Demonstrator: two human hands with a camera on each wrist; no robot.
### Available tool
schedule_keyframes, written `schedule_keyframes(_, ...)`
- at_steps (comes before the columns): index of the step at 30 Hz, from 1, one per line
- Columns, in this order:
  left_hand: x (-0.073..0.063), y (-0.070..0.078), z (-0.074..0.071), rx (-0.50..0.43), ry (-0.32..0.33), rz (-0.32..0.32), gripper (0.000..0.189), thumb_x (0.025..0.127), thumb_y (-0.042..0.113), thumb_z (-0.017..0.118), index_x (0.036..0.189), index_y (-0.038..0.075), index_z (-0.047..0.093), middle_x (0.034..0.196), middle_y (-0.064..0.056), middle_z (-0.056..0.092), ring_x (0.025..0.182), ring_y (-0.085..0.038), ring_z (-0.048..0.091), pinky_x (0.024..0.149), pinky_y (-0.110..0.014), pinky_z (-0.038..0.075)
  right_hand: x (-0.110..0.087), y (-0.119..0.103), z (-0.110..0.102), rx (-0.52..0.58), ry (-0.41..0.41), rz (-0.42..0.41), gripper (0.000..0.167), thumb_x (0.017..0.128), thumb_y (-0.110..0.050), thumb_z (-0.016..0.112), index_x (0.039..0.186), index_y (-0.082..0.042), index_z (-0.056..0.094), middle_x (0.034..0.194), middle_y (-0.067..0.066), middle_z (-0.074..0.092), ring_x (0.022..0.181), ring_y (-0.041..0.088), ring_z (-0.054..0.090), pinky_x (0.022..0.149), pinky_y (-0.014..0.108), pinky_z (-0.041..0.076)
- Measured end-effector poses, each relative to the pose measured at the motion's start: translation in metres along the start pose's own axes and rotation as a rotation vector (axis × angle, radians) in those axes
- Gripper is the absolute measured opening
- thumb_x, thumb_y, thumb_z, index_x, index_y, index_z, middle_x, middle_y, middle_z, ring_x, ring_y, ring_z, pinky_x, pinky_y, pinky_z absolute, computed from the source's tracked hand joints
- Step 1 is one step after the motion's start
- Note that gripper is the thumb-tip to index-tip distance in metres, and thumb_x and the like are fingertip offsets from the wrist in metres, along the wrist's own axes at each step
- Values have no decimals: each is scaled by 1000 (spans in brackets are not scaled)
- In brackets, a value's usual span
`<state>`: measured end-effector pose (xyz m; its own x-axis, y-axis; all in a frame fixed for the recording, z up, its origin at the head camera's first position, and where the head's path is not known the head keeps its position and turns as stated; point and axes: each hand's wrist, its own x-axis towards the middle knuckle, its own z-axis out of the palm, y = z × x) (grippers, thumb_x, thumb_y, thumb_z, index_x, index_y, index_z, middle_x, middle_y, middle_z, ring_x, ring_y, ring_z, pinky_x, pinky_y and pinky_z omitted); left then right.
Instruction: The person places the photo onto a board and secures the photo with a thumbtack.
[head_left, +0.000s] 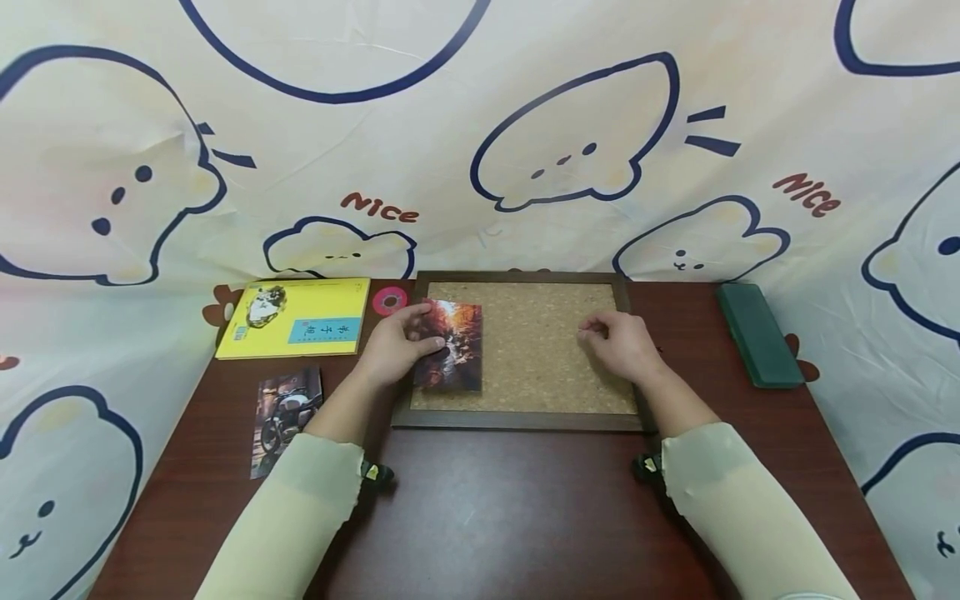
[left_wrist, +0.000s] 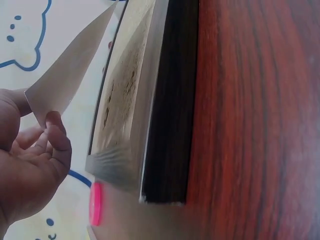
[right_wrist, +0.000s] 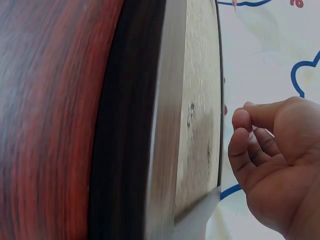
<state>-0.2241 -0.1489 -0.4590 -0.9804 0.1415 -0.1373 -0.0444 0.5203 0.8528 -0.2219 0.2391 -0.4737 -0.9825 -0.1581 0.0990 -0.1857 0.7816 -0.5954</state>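
My left hand [head_left: 395, 346] pinches a photo print [head_left: 461, 346] of an orange autumn scene by its left edge, between thumb and fingers. The print hangs over the left part of a cork board [head_left: 540, 350] with a dark wooden frame. From the left wrist view, the plain back of the print [left_wrist: 70, 65] is tilted and stands apart from the cork. Above the board's right side is my right hand [head_left: 621, 343], fingers curled. Its thumb and index fingertips meet in the right wrist view [right_wrist: 275, 155]; no object shows between them, though something tiny could be hidden.
Left of the board lie a yellow book [head_left: 330, 296], a pink tape roll [head_left: 390, 301] and another photo print of a motorcycle [head_left: 288, 417]. A green case [head_left: 759, 333] lies at the right on the dark wooden table [head_left: 510, 508]. A patterned cloth [head_left: 420, 150] hangs behind.
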Motion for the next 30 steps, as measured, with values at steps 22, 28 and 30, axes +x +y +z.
schedule_keyframes(22, 21, -1, 25, 48, 7, 10, 65, 90, 23, 83, 147, 11, 56, 122, -13, 63, 105, -28, 59, 90, -45, 51, 18, -34, 26, -6, -94, -24, 14, 101, -20, 67, 108, -10, 74, 100, 6, 74, 95, 25, 68, 86, 44, 54)
schedule_keyframes(28, 27, 0, 31, 70, -3, 20, 65, 90, 24, 82, 147, 10, 56, 118, -13, 65, 101, -27, 60, 86, -43, 51, 23, -43, 32, 4, -114, -14, 16, 101, -22, 67, 110, -11, 75, 101, 4, 73, 97, 23, 68, 87, 42, 55)
schedule_keyframes(30, 29, 1, 32, 77, -8, 24, 65, 90, 24, 82, 147, 10, 56, 114, -13, 65, 98, -27, 60, 83, -42, 51, 26, -45, 34, 10, -123, -15, 15, 102, -21, 66, 109, -11, 74, 101, 5, 73, 97, 23, 68, 88, 42, 55)
